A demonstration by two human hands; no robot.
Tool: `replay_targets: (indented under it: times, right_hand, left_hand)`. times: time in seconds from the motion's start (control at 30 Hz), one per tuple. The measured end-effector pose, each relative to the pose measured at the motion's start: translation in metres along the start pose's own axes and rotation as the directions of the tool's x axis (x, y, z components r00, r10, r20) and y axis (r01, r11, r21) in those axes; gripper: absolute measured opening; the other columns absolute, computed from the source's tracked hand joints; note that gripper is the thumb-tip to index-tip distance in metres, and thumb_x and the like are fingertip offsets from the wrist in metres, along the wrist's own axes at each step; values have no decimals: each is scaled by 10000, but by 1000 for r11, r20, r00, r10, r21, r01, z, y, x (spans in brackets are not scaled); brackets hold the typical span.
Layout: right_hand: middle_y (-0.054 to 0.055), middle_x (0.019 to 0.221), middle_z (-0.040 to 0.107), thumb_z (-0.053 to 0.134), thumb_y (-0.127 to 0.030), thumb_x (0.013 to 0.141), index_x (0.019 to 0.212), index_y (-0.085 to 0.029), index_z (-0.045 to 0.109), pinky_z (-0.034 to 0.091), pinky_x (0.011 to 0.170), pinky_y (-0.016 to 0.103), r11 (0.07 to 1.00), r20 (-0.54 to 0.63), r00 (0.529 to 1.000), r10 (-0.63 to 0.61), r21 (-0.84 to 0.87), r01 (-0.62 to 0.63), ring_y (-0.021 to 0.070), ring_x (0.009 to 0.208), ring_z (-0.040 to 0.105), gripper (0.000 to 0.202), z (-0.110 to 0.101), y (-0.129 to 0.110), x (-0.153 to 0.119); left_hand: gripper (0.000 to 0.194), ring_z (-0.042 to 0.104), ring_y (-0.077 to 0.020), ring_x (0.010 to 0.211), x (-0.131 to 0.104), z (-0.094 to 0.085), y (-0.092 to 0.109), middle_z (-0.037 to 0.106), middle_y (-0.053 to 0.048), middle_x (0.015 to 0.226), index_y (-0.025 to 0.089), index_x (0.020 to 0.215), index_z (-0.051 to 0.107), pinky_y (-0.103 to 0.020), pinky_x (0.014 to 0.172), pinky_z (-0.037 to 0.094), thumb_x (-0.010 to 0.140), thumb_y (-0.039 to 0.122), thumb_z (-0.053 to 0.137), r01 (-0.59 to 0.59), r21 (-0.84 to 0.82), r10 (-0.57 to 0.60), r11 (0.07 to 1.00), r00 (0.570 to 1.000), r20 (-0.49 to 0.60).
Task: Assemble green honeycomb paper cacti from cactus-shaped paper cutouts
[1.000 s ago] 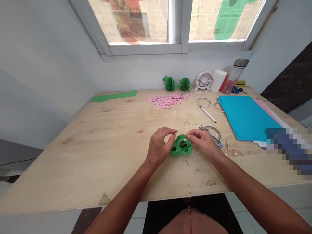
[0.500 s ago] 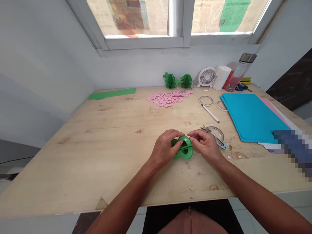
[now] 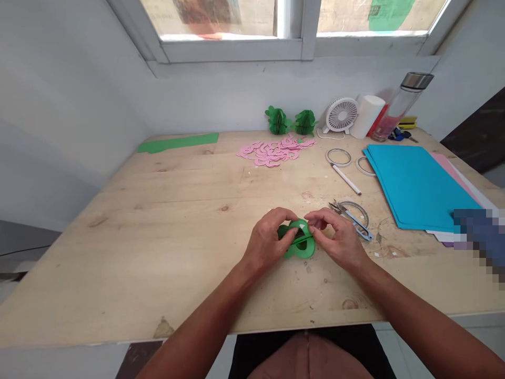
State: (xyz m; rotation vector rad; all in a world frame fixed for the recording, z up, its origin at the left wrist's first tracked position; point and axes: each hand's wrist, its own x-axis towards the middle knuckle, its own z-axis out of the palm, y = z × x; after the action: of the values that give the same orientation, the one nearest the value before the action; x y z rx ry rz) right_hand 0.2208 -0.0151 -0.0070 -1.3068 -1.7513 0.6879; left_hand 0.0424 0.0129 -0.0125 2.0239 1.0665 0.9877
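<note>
Near the front of the table, a green paper cutout (image 3: 305, 249) with rounded lobes and layered parts is held between my hands. My left hand (image 3: 271, 235) pinches its left side between thumb and fingers. At its upper right edge, my right hand (image 3: 333, 229) has thumb and fingertips closed on the paper. A small white patch shows on the upper lobe. Just beyond my right hand lie blue-handled scissors (image 3: 358, 225) and a roll of tape (image 3: 363, 209), partly overlapping each other.
Pink paper cutouts (image 3: 272, 152) lie in a heap at the back. Behind them stand two green paper pieces (image 3: 278, 121), a small fan (image 3: 341, 115) and a bottle (image 3: 402, 105). Blue sheets (image 3: 422, 184) are stacked at right, near a white pen (image 3: 347, 179). A green strip (image 3: 177, 142) lies back left.
The camera view has shifted slightly. My right hand has come closer to the green paper, and its fingertips now meet the upper right edge. My left hand keeps its pinch.
</note>
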Motion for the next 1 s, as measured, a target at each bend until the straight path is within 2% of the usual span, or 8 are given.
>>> replay_targets:
  times: [0.13, 0.27, 0.4, 0.73, 1.0]
  right_hand:
    - [23, 801, 622, 524, -176, 813, 942, -214, 615, 467, 665, 281, 1000, -1, 1000, 18, 9, -18, 144, 696, 568, 162, 2, 0, -1]
    - [23, 789, 623, 520, -182, 812, 938, -211, 618, 467, 669, 282, 999, -3, 1000, 28, 17, -28, 143, 697, 570, 162, 2, 0, -1]
    - [32, 805, 639, 540, -221, 810, 965, -210, 627, 469, 672, 288, 998, 38, 998, 55, 40, -57, 153, 722, 583, 178, -1, -1, 0]
    - [7, 734, 596, 586, -254, 799, 1017, -212, 654, 462, 652, 263, 971, 259, 957, 127, 166, -173, 137, 704, 557, 233, -6, -3, 1]
    - [5, 734, 604, 602, -270, 796, 1099, -207, 620, 466, 644, 272, 937, 250, 959, 130, 284, -201, 134, 687, 550, 309, -8, 6, 2]
  left_hand:
    - [28, 619, -170, 863, 1, -1, 1, 657, -37, 889, 191, 784, 590, -305, 748, 511, 793, 201, 565, 130, -169, -127, 977, 991, 32]
    - [92, 622, -164, 827, 2, -3, 0, 648, -46, 873, 176, 720, 575, -302, 731, 508, 776, 246, 595, 256, -332, -233, 908, 967, 106]
    - [119, 610, -141, 755, 2, -5, -2, 642, -56, 928, 165, 743, 579, -283, 671, 509, 745, 271, 632, 337, -396, -279, 854, 940, 198]
    - [168, 572, -114, 662, 1, -5, -3, 623, -35, 831, 154, 731, 560, -243, 577, 466, 740, 297, 649, 410, -496, -281, 766, 906, 316]
    - [146, 609, -160, 789, 1, -9, 5, 653, -63, 923, 162, 821, 600, -287, 664, 495, 762, 292, 631, 357, -486, -229, 798, 925, 304]
